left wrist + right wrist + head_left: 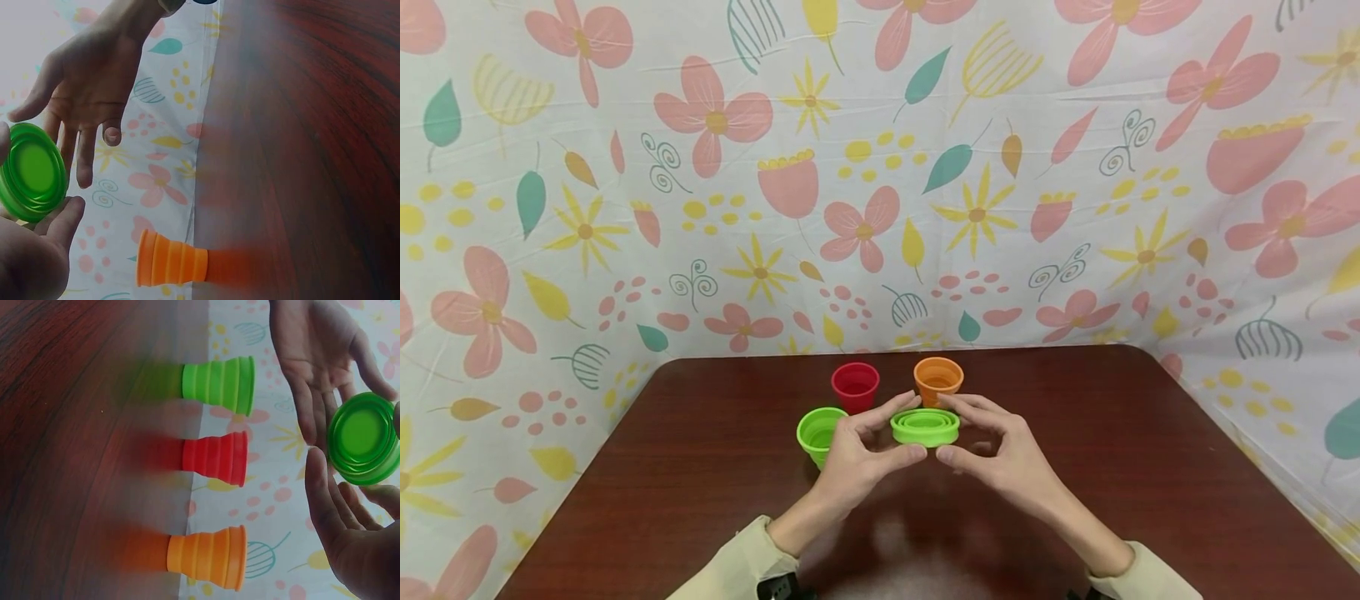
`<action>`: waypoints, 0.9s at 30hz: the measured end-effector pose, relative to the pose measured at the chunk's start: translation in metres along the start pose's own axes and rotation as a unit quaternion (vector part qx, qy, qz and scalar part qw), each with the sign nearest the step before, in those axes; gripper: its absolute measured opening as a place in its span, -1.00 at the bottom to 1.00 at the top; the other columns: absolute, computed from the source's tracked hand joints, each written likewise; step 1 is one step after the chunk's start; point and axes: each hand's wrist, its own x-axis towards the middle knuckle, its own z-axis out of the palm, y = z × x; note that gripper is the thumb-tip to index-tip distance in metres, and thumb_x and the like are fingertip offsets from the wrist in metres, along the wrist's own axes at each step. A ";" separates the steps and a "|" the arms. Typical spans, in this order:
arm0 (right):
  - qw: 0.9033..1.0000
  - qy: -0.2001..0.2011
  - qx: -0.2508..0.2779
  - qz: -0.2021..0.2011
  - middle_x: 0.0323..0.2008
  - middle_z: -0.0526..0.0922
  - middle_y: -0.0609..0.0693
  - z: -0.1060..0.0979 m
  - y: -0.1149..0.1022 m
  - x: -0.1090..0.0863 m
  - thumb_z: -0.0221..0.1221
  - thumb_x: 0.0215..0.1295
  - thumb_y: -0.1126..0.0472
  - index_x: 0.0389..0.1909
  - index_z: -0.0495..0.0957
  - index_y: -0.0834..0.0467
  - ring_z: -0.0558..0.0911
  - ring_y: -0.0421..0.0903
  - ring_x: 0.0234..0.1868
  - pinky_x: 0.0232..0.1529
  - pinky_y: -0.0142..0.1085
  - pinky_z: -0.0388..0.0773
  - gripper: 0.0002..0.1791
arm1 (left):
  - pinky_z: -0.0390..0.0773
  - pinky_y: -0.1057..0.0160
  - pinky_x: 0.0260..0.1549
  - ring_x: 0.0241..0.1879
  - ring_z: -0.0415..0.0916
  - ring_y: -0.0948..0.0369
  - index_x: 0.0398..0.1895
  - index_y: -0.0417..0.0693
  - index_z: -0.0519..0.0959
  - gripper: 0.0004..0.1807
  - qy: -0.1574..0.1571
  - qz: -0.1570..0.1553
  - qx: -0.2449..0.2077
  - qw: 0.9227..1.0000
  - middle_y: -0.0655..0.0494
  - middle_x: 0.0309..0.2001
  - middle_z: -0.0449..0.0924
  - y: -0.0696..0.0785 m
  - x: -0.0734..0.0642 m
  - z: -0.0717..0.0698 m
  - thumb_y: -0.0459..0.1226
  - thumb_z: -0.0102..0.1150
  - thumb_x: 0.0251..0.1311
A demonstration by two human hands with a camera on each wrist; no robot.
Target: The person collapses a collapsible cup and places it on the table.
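Both hands hold a collapsed green silicone cup [924,427] between them, raised over the near-middle of the table. It is pressed into a flat disc of concentric rings. In the head view the left hand [856,462] grips its left side, with fingertips at the far rim and thumb near the front. The right hand [1011,450] grips the right side the same way, and the two thumb tips almost meet. The left wrist view shows the flat round base [36,164] of the cup from below, with fingers around its edge.
Three expanded cups stand upright behind the hands: a green cup [817,429], partly hidden by the left hand, a red cup [855,386] and an orange cup [938,379]. They are on a dark reddish wooden table [700,483]. A flower-patterned cloth [865,167] hangs behind and around it.
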 end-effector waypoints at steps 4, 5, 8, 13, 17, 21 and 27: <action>1.000 -0.002 0.003 0.004 0.25 0.59 0.23 -0.001 0.000 -0.001 0.43 0.31 0.35 0.39 0.56 0.17 0.74 -0.01 -0.05 -0.33 -0.09 0.80 -0.38 | 0.67 0.10 0.10 0.13 0.69 0.02 0.47 -0.17 0.50 -0.26 -0.004 0.001 -0.001 1.000 -0.10 0.35 0.57 0.001 -0.001 0.000 -0.39 0.52 0.20; 1.000 -0.001 0.001 0.004 0.24 0.60 0.22 -0.001 0.001 -0.001 0.44 0.30 0.34 0.38 0.57 0.17 0.74 -0.01 -0.04 -0.30 -0.09 0.81 -0.38 | 0.67 0.10 0.10 0.13 0.69 0.02 0.48 -0.19 0.48 -0.25 -0.006 0.003 0.000 1.000 -0.10 0.35 0.57 0.001 -0.001 0.000 -0.39 0.52 0.20; 1.000 0.004 -0.011 0.001 0.23 0.64 0.13 -0.001 0.001 -0.001 0.47 0.27 0.33 0.36 0.60 0.13 0.73 -0.02 0.00 -0.22 -0.11 0.80 -0.38 | 0.67 0.09 0.10 0.14 0.69 0.01 0.50 -0.22 0.44 -0.21 -0.012 0.005 -0.001 1.000 -0.10 0.36 0.56 0.001 -0.001 0.000 -0.40 0.52 0.19; 1.000 0.014 -0.017 -0.006 0.23 0.65 0.03 -0.002 0.000 -0.002 0.52 0.20 0.34 0.34 0.62 0.07 0.68 -0.04 0.10 -0.13 -0.15 0.79 -0.35 | 0.66 0.09 0.11 0.20 0.64 -0.02 0.54 -0.25 0.36 -0.15 -0.027 0.004 -0.012 1.000 -0.15 0.38 0.52 0.001 0.000 -0.002 -0.37 0.53 0.20; 1.000 0.019 0.004 -0.011 0.26 0.61 0.03 -0.002 -0.001 -0.001 0.54 0.14 0.40 0.35 0.61 0.09 0.69 -0.01 0.11 -0.08 -0.15 0.78 -0.29 | 0.64 0.09 0.14 0.23 0.61 -0.02 0.57 -0.27 0.31 -0.11 -0.032 -0.016 -0.023 0.999 -0.19 0.33 0.56 0.001 0.001 -0.002 -0.35 0.55 0.20; 0.999 0.016 0.023 -0.015 0.28 0.58 0.03 -0.002 -0.001 -0.001 0.55 0.10 0.44 0.38 0.58 0.12 0.73 0.04 0.05 -0.03 -0.12 0.77 -0.24 | 0.66 0.11 0.11 0.18 0.66 0.01 0.55 -0.28 0.34 -0.13 -0.027 -0.035 -0.022 0.999 -0.22 0.21 0.64 0.001 0.000 0.000 -0.39 0.54 0.19; 0.999 0.007 0.028 -0.021 0.32 0.54 0.12 -0.003 0.000 0.000 0.58 0.04 0.45 0.40 0.56 0.11 0.76 0.09 -0.03 -0.04 -0.10 0.77 -0.17 | 0.68 0.08 0.09 0.18 0.66 -0.01 0.58 -0.24 0.31 -0.10 -0.040 -0.041 -0.034 0.998 -0.21 0.24 0.63 -0.001 0.000 -0.002 -0.37 0.55 0.19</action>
